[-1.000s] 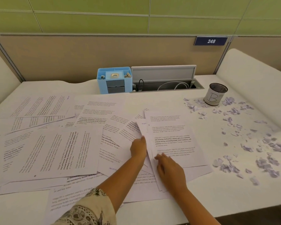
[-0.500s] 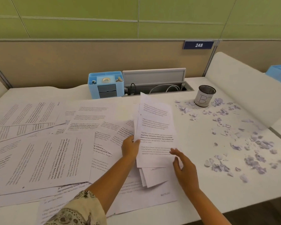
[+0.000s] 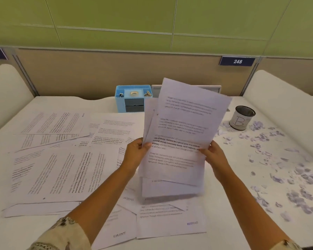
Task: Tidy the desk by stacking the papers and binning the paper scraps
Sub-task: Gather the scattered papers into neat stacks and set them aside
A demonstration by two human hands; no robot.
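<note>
A loose bundle of printed sheets (image 3: 184, 123) stands almost upright above the desk middle, its sheets fanned out unevenly. My left hand (image 3: 136, 152) grips its left edge and my right hand (image 3: 213, 154) grips its right edge. Several more printed papers (image 3: 52, 168) lie spread and overlapping across the left and near part of the white desk (image 3: 242, 222). Torn paper scraps (image 3: 294, 179) are scattered over the right side. A small mesh bin (image 3: 242, 117) marked with a B stands at the back right among the scraps.
A blue desk organiser (image 3: 133, 100) with tape sits at the back centre, beside a cable tray partly hidden by the held sheets. White curved dividers (image 3: 282, 112) flank the desk on both sides. A beige partition closes the back.
Both hands have lifted the bundle off the desk to an upright pose; the right hand, open before, now grips its right edge. The camera has tilted up and closer.
</note>
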